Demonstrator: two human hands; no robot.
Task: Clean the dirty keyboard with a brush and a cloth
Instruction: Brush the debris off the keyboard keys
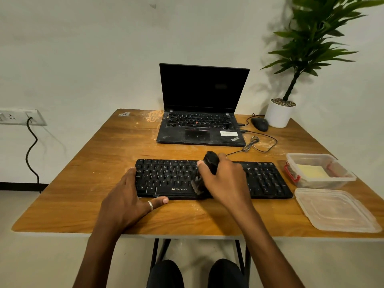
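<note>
A black keyboard (261, 179) lies across the near middle of the wooden table (83, 167), with pale dust on its keys. My right hand (224, 179) grips a black brush (210, 163) by its handle, and the bristles touch the keys near the space bar. My left hand (126, 196) holds the keyboard's left end, fingers along the side edge and thumb against the front edge. A yellow cloth (311, 171) lies folded inside a clear plastic box (345, 177) at the right.
A dusty open laptop (199, 129) stands behind the keyboard, with a black mouse (259, 124) and cables to its right. A potted plant (278, 113) occupies the far right corner. The box's lid (334, 210) lies near the right front edge.
</note>
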